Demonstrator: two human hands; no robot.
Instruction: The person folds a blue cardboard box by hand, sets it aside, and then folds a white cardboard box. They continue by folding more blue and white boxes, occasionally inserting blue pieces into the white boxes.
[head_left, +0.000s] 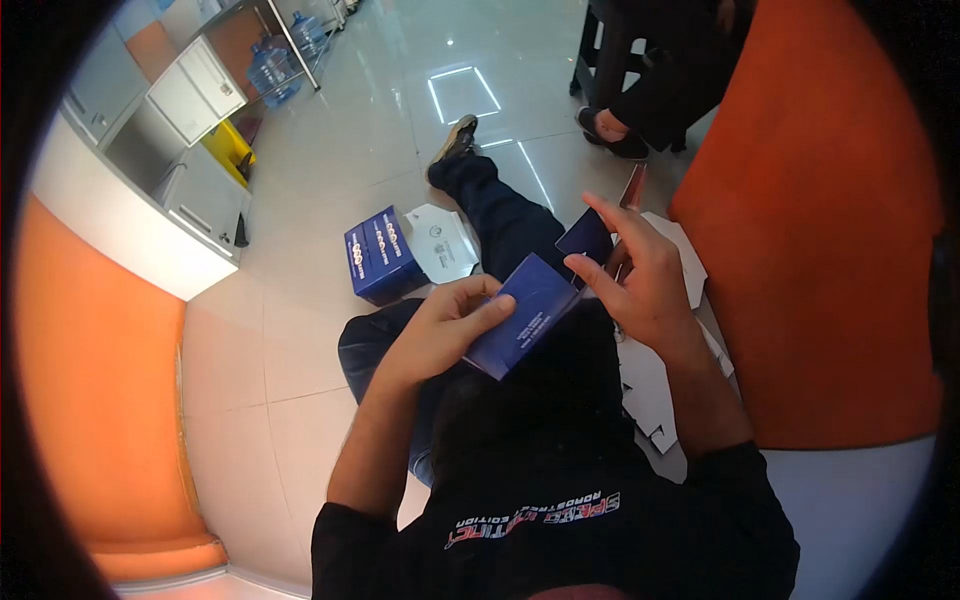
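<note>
I sit on the floor with a blue box (515, 325) above my lap, tilted and showing a panel of white print. My left hand (445, 330) holds it by the near left side, thumb pressed across the printed panel and fingers curled at the edge. My right hand (640, 275) is at the far end, thumb and index finger spread along a dark flap (586, 236); I can't quite tell whether they pinch it or only touch it. On the floor beyond my left knee stands 1 more blue carton (380, 255), just beside a flat white sheet (441, 243) with small printed marks. More white cardboard (650, 395) lies to my right, near the orange panel (815, 250).
</note>
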